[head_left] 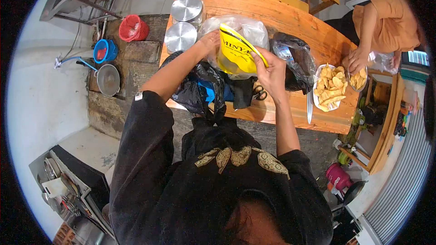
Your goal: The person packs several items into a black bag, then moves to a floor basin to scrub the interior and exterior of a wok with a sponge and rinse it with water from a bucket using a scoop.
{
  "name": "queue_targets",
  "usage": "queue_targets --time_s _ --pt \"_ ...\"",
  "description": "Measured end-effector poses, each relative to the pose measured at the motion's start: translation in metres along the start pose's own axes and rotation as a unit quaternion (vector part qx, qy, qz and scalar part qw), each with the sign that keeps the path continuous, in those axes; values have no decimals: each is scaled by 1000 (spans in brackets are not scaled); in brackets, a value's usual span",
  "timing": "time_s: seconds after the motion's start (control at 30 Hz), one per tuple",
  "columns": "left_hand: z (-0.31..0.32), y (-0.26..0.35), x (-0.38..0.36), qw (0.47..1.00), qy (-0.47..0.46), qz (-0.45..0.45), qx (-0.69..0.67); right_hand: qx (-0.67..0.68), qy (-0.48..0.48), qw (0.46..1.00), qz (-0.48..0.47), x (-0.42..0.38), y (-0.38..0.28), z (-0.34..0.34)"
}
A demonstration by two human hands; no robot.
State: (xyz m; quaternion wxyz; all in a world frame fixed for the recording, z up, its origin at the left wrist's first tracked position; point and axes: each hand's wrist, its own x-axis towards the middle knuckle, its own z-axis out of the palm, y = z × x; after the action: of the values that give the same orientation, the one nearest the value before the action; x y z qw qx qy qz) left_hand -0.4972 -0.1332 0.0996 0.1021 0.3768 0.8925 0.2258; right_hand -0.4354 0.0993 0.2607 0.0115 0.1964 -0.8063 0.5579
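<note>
A yellow pouch point(236, 52) with black lettering is held up over the wooden table point(299, 111). My right hand point(271, 66) pinches its right edge between thumb and fingers. At the pouch's left side is my left hand point(210, 43), by a clear plastic bag point(247, 27); its fingertips are partly hidden, so its grip is unclear. Black plastic bags point(188, 90) with something blue inside lie at the near edge. Black-handled scissors point(259, 91) rest below my right hand. Two round metal lids point(180, 37) top containers at the left.
Right of the hands are a dark plastic bag point(295, 59), a knife point(309, 106) and a tray of chips point(329, 86). A co-worker in orange point(390, 22) holds a container of chips point(359, 79). Red point(134, 28) and blue point(105, 51) baskets stand on the floor, left.
</note>
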Motion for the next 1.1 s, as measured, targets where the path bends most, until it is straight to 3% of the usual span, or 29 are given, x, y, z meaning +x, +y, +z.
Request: queue_targets --time_s 0.03,0.07,0.2,0.23,0.33,0.43,0.47,0.53,0.67,0.7,0.8,0.9,1.0,1.1 --pt "7 -7 0 999 -10 -10 -46 -25 13 1000 -8 1 4 2" --pt "-15 14 0 982 -12 -7 186 -36 38 999 -3 3 11 3" --pt "-53 39 -7 974 -109 -35 195 -105 116 988 -8 11 34 -8" --pt "-27 6 -27 964 182 168 95 -118 133 984 -19 12 36 -10" --pt "-56 49 -31 983 46 18 174 -129 143 981 -10 15 43 -16" --pt "-62 98 -43 978 44 -24 205 -118 142 983 -9 18 37 -9" --pt "-67 118 -41 960 -38 -47 272 -125 140 982 -14 19 37 -6" --pt "-48 125 -41 950 -88 -52 295 -135 136 981 -29 25 35 4" --pt "4 102 -49 935 -22 -75 345 -129 132 982 -33 32 29 12" --pt "-14 115 -51 970 12 -52 239 -132 124 983 -35 34 26 11" --pt "-22 134 -52 986 121 -56 95 -127 106 985 -38 34 20 14" --pt "17 123 -47 976 48 -183 107 -106 117 986 -58 38 21 19" --pt "31 108 -47 984 68 -145 82 -116 118 984 -60 38 27 18" --pt "-8 131 -42 962 248 -14 110 -139 99 984 -45 34 26 18"
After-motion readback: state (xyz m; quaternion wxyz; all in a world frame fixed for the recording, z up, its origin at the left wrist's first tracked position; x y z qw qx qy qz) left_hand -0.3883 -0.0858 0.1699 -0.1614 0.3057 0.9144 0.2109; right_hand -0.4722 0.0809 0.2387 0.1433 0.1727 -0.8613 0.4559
